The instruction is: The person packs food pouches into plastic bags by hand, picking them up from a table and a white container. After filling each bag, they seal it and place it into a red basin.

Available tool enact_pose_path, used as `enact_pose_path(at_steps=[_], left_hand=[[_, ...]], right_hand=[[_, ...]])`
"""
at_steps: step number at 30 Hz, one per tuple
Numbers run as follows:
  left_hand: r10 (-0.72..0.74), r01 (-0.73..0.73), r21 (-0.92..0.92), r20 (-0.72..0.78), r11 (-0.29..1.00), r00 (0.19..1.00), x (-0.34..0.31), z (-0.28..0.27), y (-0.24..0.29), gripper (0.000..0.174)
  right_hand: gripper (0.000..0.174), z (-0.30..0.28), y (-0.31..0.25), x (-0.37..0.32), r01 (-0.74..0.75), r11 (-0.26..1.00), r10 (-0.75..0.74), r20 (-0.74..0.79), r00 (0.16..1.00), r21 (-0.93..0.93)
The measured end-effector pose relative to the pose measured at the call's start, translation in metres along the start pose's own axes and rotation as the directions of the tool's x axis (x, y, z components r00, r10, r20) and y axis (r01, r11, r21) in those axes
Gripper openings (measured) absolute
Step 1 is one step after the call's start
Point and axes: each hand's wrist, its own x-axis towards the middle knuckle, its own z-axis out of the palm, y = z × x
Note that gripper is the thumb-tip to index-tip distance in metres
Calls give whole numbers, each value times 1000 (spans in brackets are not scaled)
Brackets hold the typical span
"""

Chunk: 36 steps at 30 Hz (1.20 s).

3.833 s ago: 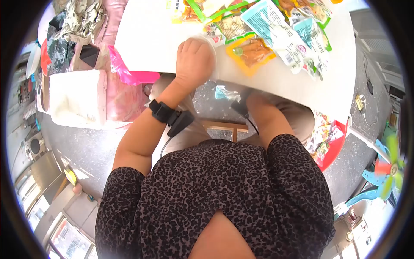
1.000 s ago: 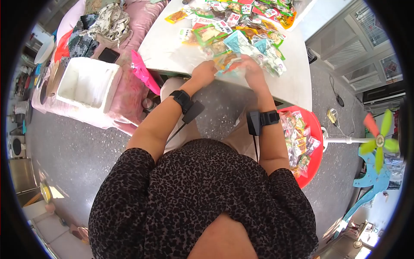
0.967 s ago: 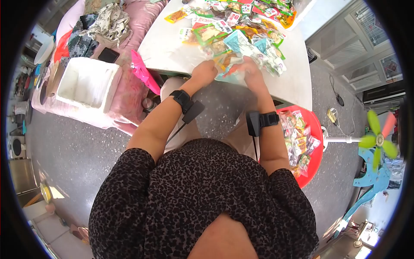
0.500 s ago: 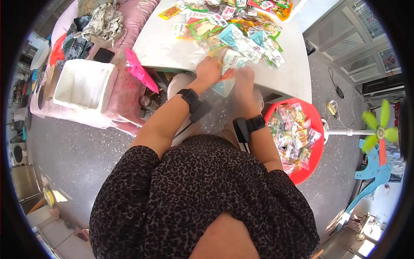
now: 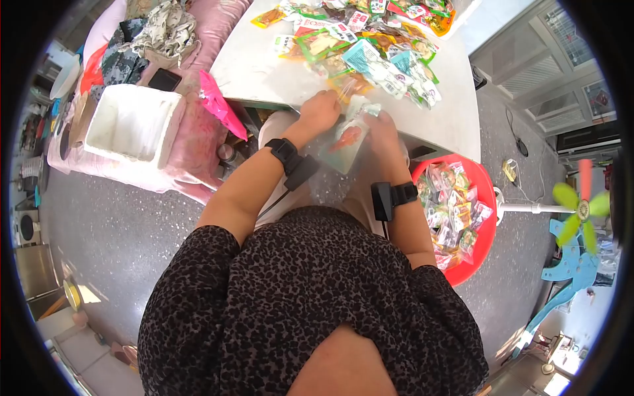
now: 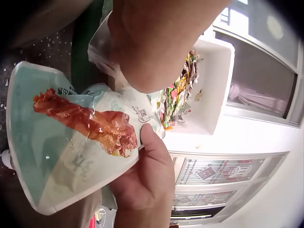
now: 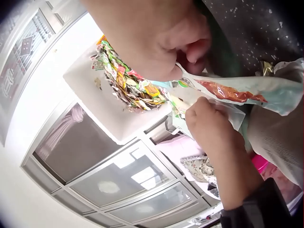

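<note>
A pale green and white food pouch (image 6: pixel 85 123) with reddish-brown meat showing on it hangs tilted over the table's near edge. My right hand (image 5: pixel 383 135) pinches its upper edge, thumb on the front, as the left wrist view shows. Beside it, my left hand (image 5: pixel 321 111) has curled fingers gripping a clear plastic bag (image 7: pixel 232 114), which spreads out from the fist. Both hands are close together, near the pouch's top. Behind them on the table lies an orange-edged pouch (image 5: pixel 351 84), partly covered by the clear plastic.
Several colourful food packets (image 5: pixel 370 56) are heaped on the white table (image 5: pixel 241 69). A red basin (image 5: pixel 485 231) of small packets stands low at the right. At the left are a white foam box (image 5: pixel 132 125) and a pink bag (image 5: pixel 218 105). A fan (image 5: pixel 583 210) stands far right.
Earlier my left hand was alone on the tabletop and the right was below its edge. Now both are together, and the pale green pouch has been lifted and turned between them.
</note>
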Motion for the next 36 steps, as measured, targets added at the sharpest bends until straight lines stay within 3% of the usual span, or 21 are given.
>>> enact_pose_path(at_steps=[4, 7, 15, 19, 23, 26, 29, 32, 36], left_hand=[[-60, 54, 62, 105, 997, 993, -2, -15, 7, 17], [-87, 75, 80, 162, 994, 983, -2, -24, 14, 20], [-106, 93, 114, 120, 989, 987, -7, -33, 24, 18], [-71, 65, 44, 159, 997, 985, -10, -36, 31, 21], [-77, 79, -6, 143, 997, 987, -8, -36, 40, 23], [-109, 112, -13, 150, 994, 983, -2, -34, 36, 24], [-94, 99, -27, 142, 995, 985, -2, -33, 26, 22], [-71, 64, 48, 173, 997, 982, -6, -39, 25, 22], [-21, -8, 150, 192, 989, 981, -8, -36, 27, 20]], right_hand=[[15, -2, -25, -34, 157, 978, -118, -259, 959, 136], [13, -6, -31, -37, 291, 915, -191, -336, 922, 280], [14, 0, -36, -29, 365, 894, -265, -349, 899, 260], [13, 10, -37, -21, 396, 885, -278, -402, 872, 247], [14, 22, -25, -6, 357, 863, -228, -355, 907, 357], [15, 25, 35, 24, 249, 940, -230, -106, 967, 235], [15, 46, -11, -13, 84, 939, -17, -198, 980, 333], [17, 23, -14, -4, -33, 998, 40, -116, 992, 59], [17, 14, -19, 2, -99, 964, 124, 90, 988, -247]])
